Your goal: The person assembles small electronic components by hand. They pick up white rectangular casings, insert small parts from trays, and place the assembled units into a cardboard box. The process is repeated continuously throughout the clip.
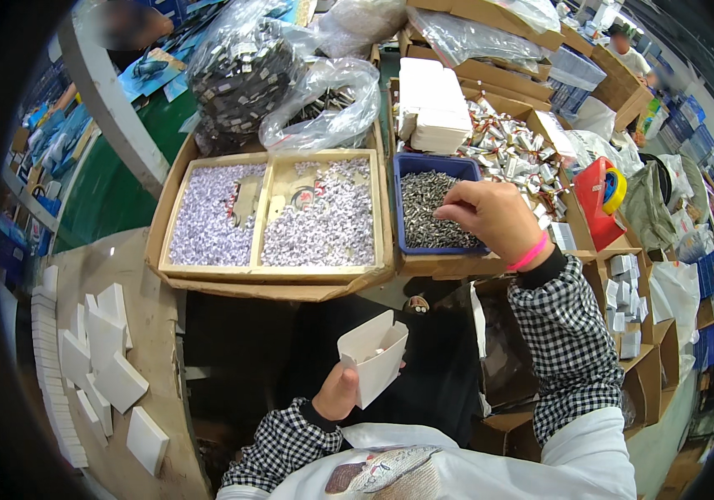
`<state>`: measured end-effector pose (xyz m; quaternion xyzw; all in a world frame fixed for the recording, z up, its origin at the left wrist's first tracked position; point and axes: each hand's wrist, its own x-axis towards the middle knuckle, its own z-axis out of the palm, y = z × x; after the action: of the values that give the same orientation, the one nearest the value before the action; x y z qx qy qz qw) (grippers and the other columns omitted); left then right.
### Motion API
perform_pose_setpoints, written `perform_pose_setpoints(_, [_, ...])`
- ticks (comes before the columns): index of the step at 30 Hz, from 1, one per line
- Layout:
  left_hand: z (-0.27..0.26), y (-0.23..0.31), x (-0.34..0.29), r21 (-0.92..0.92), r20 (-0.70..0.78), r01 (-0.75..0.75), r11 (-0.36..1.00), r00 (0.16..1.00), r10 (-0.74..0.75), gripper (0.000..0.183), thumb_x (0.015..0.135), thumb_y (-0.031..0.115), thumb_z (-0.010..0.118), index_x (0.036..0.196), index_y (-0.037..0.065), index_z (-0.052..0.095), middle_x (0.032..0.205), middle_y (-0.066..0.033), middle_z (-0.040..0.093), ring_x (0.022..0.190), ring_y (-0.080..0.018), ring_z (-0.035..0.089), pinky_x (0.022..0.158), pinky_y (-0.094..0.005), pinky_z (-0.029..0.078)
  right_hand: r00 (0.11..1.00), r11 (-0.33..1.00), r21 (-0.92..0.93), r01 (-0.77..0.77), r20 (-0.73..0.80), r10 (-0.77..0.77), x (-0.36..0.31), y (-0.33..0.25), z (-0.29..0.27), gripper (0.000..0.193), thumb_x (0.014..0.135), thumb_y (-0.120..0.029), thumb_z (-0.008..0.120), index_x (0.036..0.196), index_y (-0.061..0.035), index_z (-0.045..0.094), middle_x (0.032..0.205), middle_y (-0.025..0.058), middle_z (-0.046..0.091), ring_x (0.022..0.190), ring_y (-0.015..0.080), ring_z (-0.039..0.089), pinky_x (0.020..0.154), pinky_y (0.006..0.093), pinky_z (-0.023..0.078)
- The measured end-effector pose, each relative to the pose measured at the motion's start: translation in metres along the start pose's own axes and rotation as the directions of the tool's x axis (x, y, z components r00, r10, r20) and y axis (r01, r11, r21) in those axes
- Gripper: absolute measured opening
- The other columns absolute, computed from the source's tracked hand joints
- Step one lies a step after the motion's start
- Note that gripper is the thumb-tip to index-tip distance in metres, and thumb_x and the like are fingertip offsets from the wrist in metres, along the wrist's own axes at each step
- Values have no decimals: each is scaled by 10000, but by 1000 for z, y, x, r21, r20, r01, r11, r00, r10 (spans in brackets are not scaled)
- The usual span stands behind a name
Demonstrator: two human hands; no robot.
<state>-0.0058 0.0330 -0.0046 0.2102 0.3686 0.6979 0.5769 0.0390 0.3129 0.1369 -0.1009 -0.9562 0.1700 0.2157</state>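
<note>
My left hand [337,395] grips a small white cardboard box [380,371] in front of my body. The box's top stands open with a flap raised, and something pale shows inside, too little of it to name. Over a blue plastic bin [440,162], my right hand [490,218] has its fingers pinched together just above the small dark metal pieces [425,200] that fill it. Whatever those fingertips hold, if anything, is hidden. A pink band [529,252] circles the right wrist.
Left of the bin, a two-part wooden tray [269,272] holds many tiny whitish pieces. Behind are bagged black parts [244,83], stacked white cards [440,108] and small silvery parts [507,142]. White boxes [119,382] lie on the left table. A yellow tape roll [614,191] sits right.
</note>
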Motion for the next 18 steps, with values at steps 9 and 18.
perform_pose_setpoints(9, [1,0,-1,15,27,12,1000,1000,-13,1110,622,774,599,1382,24,294,1239,-162,500,1109,-243,541,939,-387,464,973,960,166,-225,88,213,-7,-12,-7,144,813,-160,670,879,-33,659,698,125,637,600,240,626,581,304,490])
perform_pose_setpoints(18, [-1,-5,-1,38,42,12,999,999,-14,1076,658,767,575,1377,15,296,1237,-159,499,1105,-236,541,940,-383,462,995,999,27,-40,92,37,-11,-6,-3,111,800,-123,648,859,-29,648,777,154,634,722,309,627,653,357,502])
